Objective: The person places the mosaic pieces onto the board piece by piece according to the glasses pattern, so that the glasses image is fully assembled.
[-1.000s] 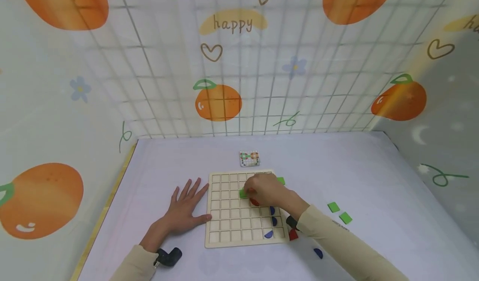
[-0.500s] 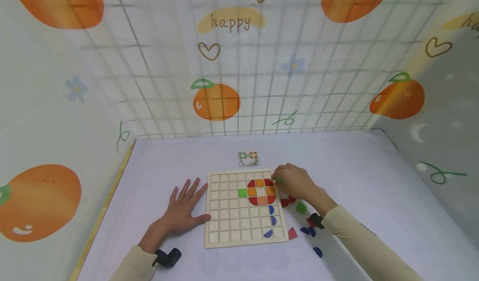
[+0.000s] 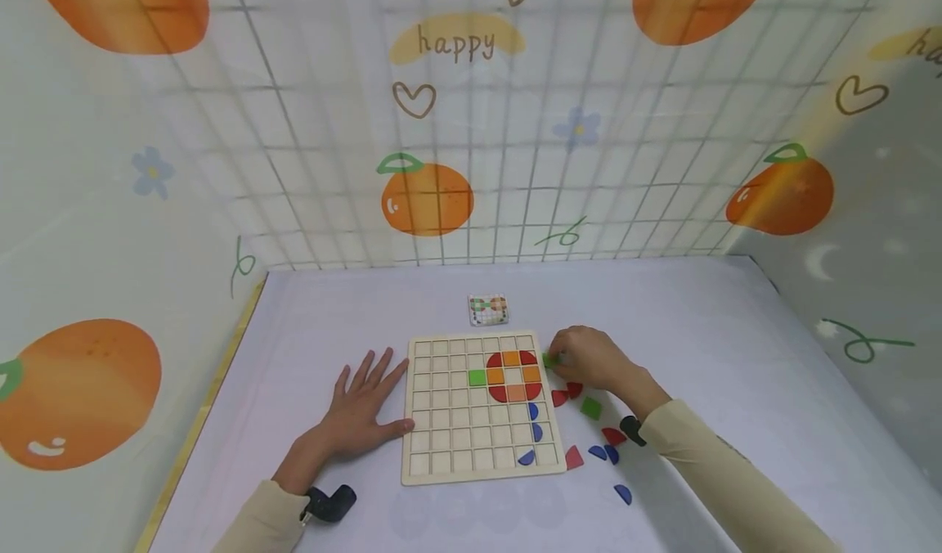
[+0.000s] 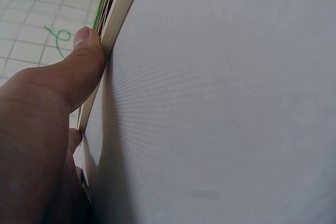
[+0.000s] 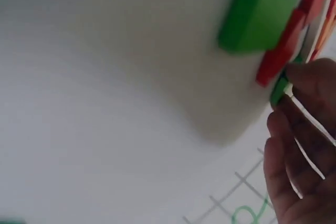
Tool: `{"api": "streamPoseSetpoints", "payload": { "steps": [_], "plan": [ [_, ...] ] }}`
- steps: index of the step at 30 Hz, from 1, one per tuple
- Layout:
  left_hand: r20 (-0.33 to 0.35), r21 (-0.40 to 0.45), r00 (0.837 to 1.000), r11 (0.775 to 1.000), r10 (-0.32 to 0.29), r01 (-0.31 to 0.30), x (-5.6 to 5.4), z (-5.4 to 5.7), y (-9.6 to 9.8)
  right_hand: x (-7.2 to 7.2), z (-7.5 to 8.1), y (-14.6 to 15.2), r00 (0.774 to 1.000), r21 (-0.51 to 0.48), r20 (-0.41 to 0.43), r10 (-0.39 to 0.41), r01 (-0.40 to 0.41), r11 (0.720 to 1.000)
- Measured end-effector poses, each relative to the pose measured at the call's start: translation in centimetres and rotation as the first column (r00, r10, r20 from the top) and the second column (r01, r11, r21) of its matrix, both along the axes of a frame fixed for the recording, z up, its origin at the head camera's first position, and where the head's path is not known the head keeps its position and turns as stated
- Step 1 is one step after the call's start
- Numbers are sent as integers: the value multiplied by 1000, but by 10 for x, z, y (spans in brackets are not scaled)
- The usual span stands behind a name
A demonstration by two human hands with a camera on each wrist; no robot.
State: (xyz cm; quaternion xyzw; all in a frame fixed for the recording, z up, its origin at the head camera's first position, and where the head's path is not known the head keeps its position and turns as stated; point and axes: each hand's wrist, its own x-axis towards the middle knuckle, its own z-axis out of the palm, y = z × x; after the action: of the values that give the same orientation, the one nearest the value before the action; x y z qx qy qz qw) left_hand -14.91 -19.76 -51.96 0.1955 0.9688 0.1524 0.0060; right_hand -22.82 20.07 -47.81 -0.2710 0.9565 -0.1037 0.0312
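A pale wooden grid board (image 3: 441, 418) lies on the table. On it red quarter-round tiles (image 3: 496, 393) and orange square tiles (image 3: 511, 359) form a ring, with a green square tile (image 3: 477, 378) at its left. Blue half-round tiles (image 3: 533, 411) lie toward its right side. My left hand (image 3: 365, 410) is spread flat at the board's left edge, thumb and fingertips touching it. Just beyond the right edge, my right hand (image 3: 589, 358) pinches another green square tile (image 3: 549, 361) between thumb and fingers. The right wrist view shows this green tile (image 5: 280, 88) partly hidden by the fingertips.
A small pattern card (image 3: 488, 310) lies behind the board. Right of the board are loose red tiles (image 3: 573, 389), a green square (image 3: 591, 408), a pink tile (image 3: 574, 457) and several blue half-rounds (image 3: 622, 494). A printed curtain (image 3: 508, 168) stands at the back.
My right hand has left the board, uncovering the ring and the green square beside it, and moved right to take hold of a green tile by the edge. The left hand stays put.
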Motion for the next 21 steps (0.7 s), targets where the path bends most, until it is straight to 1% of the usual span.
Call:
{"api": "streamPoseSetpoints", "payload": {
  "steps": [3,5,7,9,13,16,19,21],
  "plan": [
    [20,-20,1000,1000,5,-4,-1,-1,-1,-5,4,-4,997,65,-74,7,-2,998],
    [23,-22,1000,1000,2,-2,-2,-3,-2,-8,8,-9,993,80,-118,7,3,997],
    [25,-21,1000,1000,-1,2,-3,-4,-2,-10,12,-18,990,62,-142,6,3,998],
    [23,-19,1000,1000,-5,5,-4,-6,-1,-9,16,-29,989,20,-148,25,-22,1000],
    [20,-20,1000,1000,-4,4,-4,-7,-2,-4,20,-61,983,-66,-147,108,-119,991],
    [24,-33,1000,999,0,1,-5,-8,-3,0,19,-84,969,-99,-155,192,-208,973],
    [28,-40,1000,999,3,-2,-4,-8,-3,5,16,-105,950,-92,-158,270,-286,954],
    [31,-40,1000,999,2,-1,-4,-8,-4,7,13,-116,940,-82,-144,310,-323,943]
  ]
}}
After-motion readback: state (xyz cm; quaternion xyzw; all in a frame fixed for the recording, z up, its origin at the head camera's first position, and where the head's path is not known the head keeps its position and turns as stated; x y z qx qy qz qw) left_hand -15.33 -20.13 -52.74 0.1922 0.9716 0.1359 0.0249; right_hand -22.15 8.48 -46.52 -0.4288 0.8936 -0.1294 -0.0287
